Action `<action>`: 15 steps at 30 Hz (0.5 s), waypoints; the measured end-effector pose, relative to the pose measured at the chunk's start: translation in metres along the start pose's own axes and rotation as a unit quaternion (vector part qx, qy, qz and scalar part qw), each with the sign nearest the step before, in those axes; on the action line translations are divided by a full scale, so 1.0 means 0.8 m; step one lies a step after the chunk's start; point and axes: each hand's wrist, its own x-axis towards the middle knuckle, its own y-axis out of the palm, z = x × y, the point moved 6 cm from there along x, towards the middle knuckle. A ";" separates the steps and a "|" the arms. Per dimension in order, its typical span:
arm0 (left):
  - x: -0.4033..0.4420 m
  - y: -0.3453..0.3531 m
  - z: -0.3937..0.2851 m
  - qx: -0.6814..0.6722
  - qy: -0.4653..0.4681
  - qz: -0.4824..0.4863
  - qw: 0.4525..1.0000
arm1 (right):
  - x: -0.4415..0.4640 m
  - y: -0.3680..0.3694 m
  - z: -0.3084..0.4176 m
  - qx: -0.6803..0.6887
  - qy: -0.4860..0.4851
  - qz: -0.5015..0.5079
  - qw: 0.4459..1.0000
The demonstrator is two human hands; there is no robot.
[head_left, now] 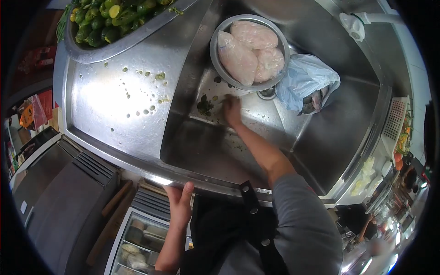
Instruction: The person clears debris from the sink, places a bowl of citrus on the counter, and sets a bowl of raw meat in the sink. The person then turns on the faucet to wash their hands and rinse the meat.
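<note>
My right hand [230,110] is down in the steel sink [339,137], just right of a small heap of dark green scraps [205,105]. Motion smears its fingers, so its hold cannot be made out. At the sink's front rim [160,179] is my left hand [179,204], thumb stretched apart, the other fingers partly hidden at the edge. Beyond my right hand, a round metal bowl [215,59] holds bagged pale meat [238,57], probably poultry. Beside it lies a light blue plastic bag [305,75], open toward me, with dark, fish-like pieces [314,101] showing.
A large metal basin [123,50] of green citrus fruit [98,23] stands on the wet drainboard [123,96], where bits of green are scattered. A white tap fitting [353,26] hangs at the upper right. Right of the sink sits a perforated white basket [395,119].
</note>
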 end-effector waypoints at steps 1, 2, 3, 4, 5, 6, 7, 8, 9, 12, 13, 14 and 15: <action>-0.001 0.000 -0.001 0.000 -0.003 -0.003 1.000 | -0.009 0.007 0.016 0.000 0.002 0.004 1.000; -0.003 0.001 -0.001 0.009 -0.011 -0.001 1.000 | -0.016 0.012 0.028 0.005 0.018 0.005 1.000; -0.003 0.002 -0.002 0.018 -0.017 0.002 1.000 | -0.015 0.011 0.041 0.010 0.033 0.004 0.999; -0.001 0.001 -0.002 0.018 -0.017 0.002 1.000 | 0.000 0.006 0.046 0.010 0.033 0.004 0.999; -0.002 0.000 0.000 0.025 -0.022 0.003 0.999 | 0.023 -0.017 0.046 -0.020 0.048 -0.104 0.993; -0.002 -0.001 0.002 0.032 -0.029 0.005 0.999 | 0.038 -0.033 0.042 -0.051 0.062 -0.211 0.974; -0.002 -0.001 0.003 0.032 -0.030 0.006 0.999 | 0.053 -0.025 0.036 -0.053 0.064 -0.211 0.974; -0.001 -0.001 0.002 0.025 -0.025 0.006 0.999 | 0.065 -0.011 0.025 -0.032 0.112 -0.200 0.973; -0.001 -0.001 0.002 0.018 -0.019 0.005 1.000 | 0.068 0.002 0.016 -0.012 0.159 -0.187 0.969; 0.000 -0.002 0.003 0.023 -0.010 0.003 1.000 | 0.077 0.042 0.068 -0.105 0.089 0.013 0.990; 0.001 -0.001 0.003 0.024 -0.010 0.002 1.000 | 0.071 0.048 0.071 -0.104 0.090 0.014 0.990; 0.000 0.000 0.002 0.025 -0.016 -0.004 1.000 | 0.064 0.060 0.084 -0.126 0.030 0.067 0.989; -0.001 0.000 0.001 0.027 -0.021 -0.008 0.999 | 0.052 0.074 0.091 -0.148 -0.029 0.118 0.981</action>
